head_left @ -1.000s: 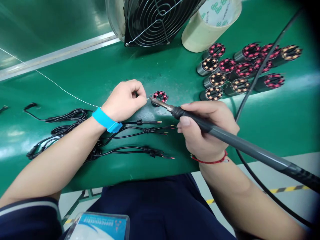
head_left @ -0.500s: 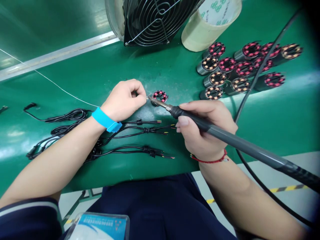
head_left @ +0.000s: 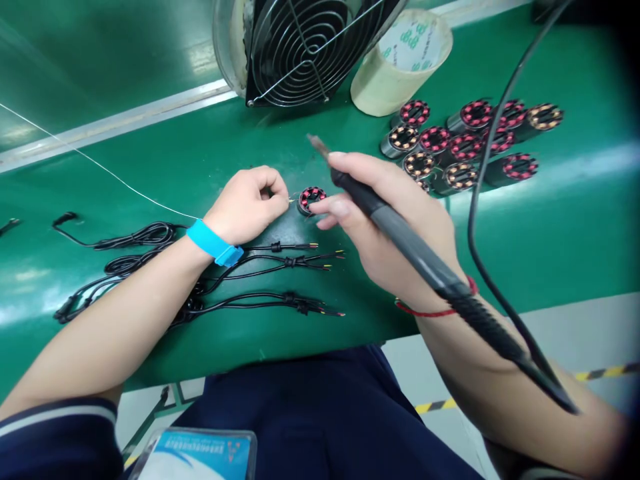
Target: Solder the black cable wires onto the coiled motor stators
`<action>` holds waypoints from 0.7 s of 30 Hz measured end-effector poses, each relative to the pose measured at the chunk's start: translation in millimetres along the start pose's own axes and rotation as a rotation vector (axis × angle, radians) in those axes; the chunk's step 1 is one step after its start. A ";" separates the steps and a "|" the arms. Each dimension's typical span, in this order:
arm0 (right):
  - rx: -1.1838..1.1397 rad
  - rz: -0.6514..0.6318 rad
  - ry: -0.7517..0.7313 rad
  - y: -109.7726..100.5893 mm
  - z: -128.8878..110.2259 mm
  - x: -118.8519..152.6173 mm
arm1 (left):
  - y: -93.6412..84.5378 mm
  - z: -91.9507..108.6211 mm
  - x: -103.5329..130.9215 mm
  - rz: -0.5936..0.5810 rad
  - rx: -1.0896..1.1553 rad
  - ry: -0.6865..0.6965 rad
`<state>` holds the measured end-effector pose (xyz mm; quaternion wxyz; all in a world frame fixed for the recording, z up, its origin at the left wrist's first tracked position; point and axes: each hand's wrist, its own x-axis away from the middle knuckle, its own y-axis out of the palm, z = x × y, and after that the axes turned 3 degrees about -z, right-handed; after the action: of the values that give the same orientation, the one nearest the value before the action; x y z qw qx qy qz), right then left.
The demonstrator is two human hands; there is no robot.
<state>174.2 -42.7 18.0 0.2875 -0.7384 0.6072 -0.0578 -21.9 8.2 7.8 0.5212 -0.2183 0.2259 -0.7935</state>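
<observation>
A soldering iron (head_left: 400,233) is held in my right hand (head_left: 400,227), its tip raised up and to the left. The thumb and a finger of that hand reach to the near edge of a single motor stator (head_left: 311,200) with red windings. Just left of the stator, my left hand (head_left: 250,203) pinches a thin wire (head_left: 291,201) whose yellowish end pokes out. A blue band (head_left: 213,242) circles my left wrist, and a thin white strand (head_left: 125,183) runs from there to the upper left.
Black cables (head_left: 260,300) with bared ends lie on the green table (head_left: 370,320) near its front edge. Several stators (head_left: 463,147) stand at the right, crossed by the iron's cord (head_left: 477,187). A fan (head_left: 310,53) and a tape roll (head_left: 400,67) are at the back.
The iron's tip has lifted away from the wire and now points up and left. My right hand has moved left, its fingers now at the stator. My left hand keeps its pinch.
</observation>
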 end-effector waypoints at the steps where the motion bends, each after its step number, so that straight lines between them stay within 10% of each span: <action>1: 0.015 -0.016 0.008 -0.2 0.6 -5.0 | -0.2 -0.1 0.0 0.001 -0.002 0.004; 21: 0.282 0.035 -0.150 31.6 35.3 -24.8 | -6.3 2.0 0.2 -0.041 0.189 -0.128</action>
<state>155.9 -10.2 -20.3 0.4338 -0.6824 0.5826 -0.0821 -25.4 10.0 13.2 0.5365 -0.2228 0.1117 -0.8063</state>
